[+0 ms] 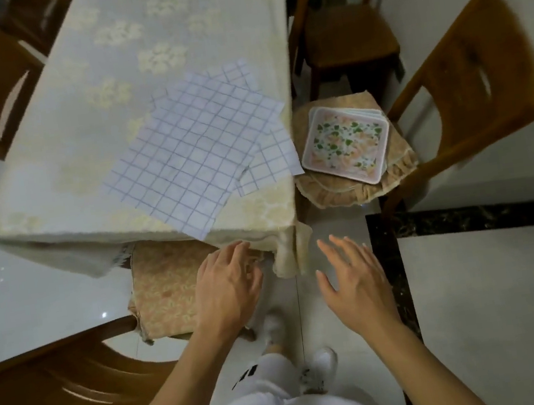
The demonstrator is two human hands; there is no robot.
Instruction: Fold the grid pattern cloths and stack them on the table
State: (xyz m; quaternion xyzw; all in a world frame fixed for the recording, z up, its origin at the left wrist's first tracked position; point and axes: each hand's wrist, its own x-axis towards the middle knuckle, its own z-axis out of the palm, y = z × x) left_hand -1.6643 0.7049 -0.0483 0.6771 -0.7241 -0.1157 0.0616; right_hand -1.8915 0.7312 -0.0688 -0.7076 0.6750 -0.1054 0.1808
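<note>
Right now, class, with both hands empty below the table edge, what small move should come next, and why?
Probably reach the left hand up to the near corner of the top grid cloth, which overhangs the table edge. The cloths lie flat and unfolded, and the right hand holds nothing.

Cloths: I see grid pattern cloths (198, 153) lying unfolded, overlapping, at the table's (76, 101) near right corner, 12 o'clock of my hands
Left hand (227, 284): empty, fingers relaxed, below the table edge
Right hand (353, 276): empty, fingers spread
Chair (468, 90): 2 o'clock, holding stacked floral trays (346, 144)
</note>
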